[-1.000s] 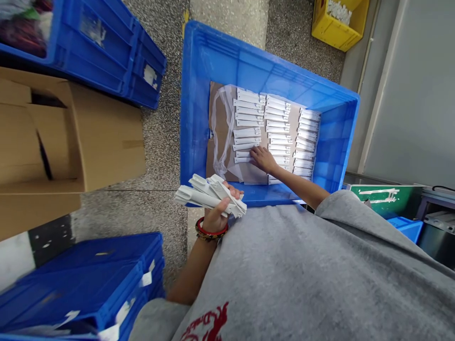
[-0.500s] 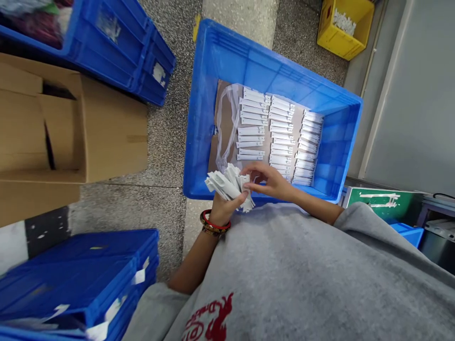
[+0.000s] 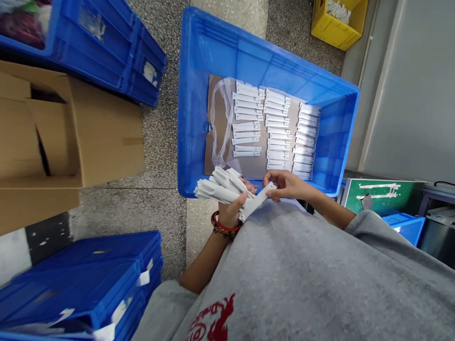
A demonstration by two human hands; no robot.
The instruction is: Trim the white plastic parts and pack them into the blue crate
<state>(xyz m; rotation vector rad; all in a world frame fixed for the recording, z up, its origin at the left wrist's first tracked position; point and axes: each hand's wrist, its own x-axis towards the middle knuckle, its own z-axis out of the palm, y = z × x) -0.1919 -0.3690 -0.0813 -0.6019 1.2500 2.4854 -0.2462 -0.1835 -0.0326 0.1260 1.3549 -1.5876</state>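
My left hand is closed around a bundle of long white plastic strips, which fan out over the near edge of the blue crate. With thumb and fingers, my right hand pinches the end of one white plastic strip; its other end lies against the left hand's bundle. Inside the blue crate, similar white strips lie side by side in three columns on brown cardboard. Thin clear plastic film rests at the crate's left side.
An opened cardboard box and stacked blue crates stand at the left. More blue crates sit at lower left. A yellow bin with white pieces is at upper right, near a grey panel. A green board is at the right.
My right hand has moved right, drawing one strip's end away from the bundle. My left hand has turned and shifted slightly right and down. The view has shifted a little.
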